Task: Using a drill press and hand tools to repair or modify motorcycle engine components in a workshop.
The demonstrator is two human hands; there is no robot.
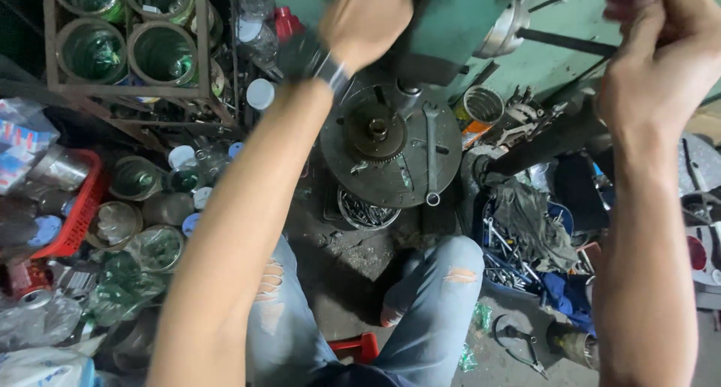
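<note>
Both hands raised at the green machine: left hand at 12 o'clock, blurred, grip unclear; right hand at 2 o'clock, curled, contents hidden. Round gear plate and spanner lie below, centre. Likely adjusting; steady hold needed.

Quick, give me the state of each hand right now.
Left hand: raised against the green machine, blurred; grip cannot be told.
Right hand: raised, fingers curled shut; whether it holds anything cannot be told.

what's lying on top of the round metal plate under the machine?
On the round metal plate: a toothed gear near centre and a long spanner along its right side. The machine head covers the plate's far edge.
</note>
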